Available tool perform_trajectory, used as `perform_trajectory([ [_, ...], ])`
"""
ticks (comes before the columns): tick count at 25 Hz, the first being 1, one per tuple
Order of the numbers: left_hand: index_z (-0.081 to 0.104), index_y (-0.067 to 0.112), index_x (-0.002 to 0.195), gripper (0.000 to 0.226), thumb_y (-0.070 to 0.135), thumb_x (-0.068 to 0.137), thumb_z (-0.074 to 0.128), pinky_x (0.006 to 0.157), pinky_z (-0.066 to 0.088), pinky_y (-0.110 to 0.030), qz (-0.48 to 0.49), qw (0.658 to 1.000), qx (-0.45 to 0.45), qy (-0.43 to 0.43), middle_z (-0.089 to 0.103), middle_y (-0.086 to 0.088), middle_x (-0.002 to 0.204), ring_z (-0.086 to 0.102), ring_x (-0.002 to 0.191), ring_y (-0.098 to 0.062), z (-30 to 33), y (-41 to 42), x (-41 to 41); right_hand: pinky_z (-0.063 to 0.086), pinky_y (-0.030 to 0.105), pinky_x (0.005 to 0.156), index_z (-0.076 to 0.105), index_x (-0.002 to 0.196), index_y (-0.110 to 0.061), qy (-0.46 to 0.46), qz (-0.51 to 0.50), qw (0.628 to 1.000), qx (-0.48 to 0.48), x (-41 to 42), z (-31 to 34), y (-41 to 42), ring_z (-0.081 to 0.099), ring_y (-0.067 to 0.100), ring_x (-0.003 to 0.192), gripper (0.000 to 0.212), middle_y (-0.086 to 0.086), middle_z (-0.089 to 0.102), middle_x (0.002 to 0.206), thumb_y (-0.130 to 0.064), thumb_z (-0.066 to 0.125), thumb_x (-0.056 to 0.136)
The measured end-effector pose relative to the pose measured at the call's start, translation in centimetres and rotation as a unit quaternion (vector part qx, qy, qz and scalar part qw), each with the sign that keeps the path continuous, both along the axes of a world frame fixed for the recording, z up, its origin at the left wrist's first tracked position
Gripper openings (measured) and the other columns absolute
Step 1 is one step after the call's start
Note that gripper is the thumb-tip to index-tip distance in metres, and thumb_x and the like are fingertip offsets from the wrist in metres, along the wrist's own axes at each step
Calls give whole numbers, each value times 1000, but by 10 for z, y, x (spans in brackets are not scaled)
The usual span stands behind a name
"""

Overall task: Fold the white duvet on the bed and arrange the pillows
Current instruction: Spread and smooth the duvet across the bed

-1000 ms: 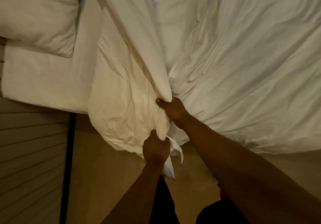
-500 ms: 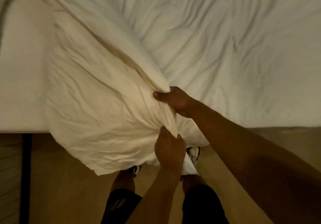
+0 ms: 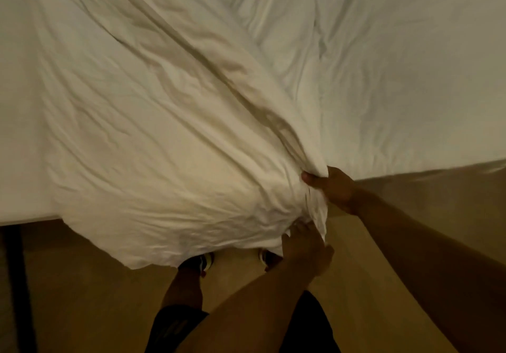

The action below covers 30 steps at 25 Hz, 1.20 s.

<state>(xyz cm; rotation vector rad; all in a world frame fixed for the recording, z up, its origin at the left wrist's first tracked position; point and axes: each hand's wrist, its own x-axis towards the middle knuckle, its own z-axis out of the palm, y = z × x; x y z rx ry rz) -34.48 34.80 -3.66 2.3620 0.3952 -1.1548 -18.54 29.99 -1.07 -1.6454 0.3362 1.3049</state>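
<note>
Gripping a bunched corner of the white duvet (image 3: 169, 144) at the near edge of the bed (image 3: 410, 92), right hand (image 3: 332, 188) closing its fingers (image 3: 310, 179) around the gathered fabric. Pinching the dangling lower tip of that same corner just below, left hand (image 3: 306, 248) curling tight on the cloth. Lying crumpled across the left and middle of the mattress, overhanging the edge above the tan floor (image 3: 82, 284). Standing close beside the bed, sneakers (image 3: 202, 262) peeking out beneath the hanging fabric.
</note>
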Motion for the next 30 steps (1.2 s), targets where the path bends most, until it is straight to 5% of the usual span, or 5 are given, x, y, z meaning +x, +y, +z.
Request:
perform_trajectory([
  [3,54,10,125,61,53,88,31,86,49,-43,-3,995,11,-95,61,-15,120,61,109,-33,-2,70,3,48,33,86,59,121,-24,-80,-15,995,-64,-10,3,20,61,19,102,49,-4,63,111,-38,80,79],
  [9,63,13,92,31,36,93,43,68,52,-38,71,971,47,-224,66,-6,86,64,78,-26,33,204,6,48,33,89,41,138,-17,-262,-13,954,-148,0,28,62,61,27,112,76,7,62,123,-45,79,78],
  [16,25,23,154,73,48,90,50,119,20,-53,92,937,250,-224,22,-15,160,19,148,-35,52,350,87,39,46,101,26,151,-16,-496,188,821,-212,100,42,199,48,35,121,86,15,48,136,-42,71,83],
  [19,8,32,157,76,60,92,39,121,3,-56,90,928,274,-236,4,-13,165,1,152,-35,35,424,130,40,45,101,24,153,-11,-574,254,749,-211,129,34,276,49,35,121,87,17,44,140,-44,68,85],
  [30,-10,39,154,88,85,81,9,116,-10,-64,113,920,268,-261,-12,-20,163,-16,149,-39,-16,654,304,48,44,100,33,152,-9,-672,267,665,-187,239,11,495,55,36,125,91,18,52,142,-41,75,77],
])
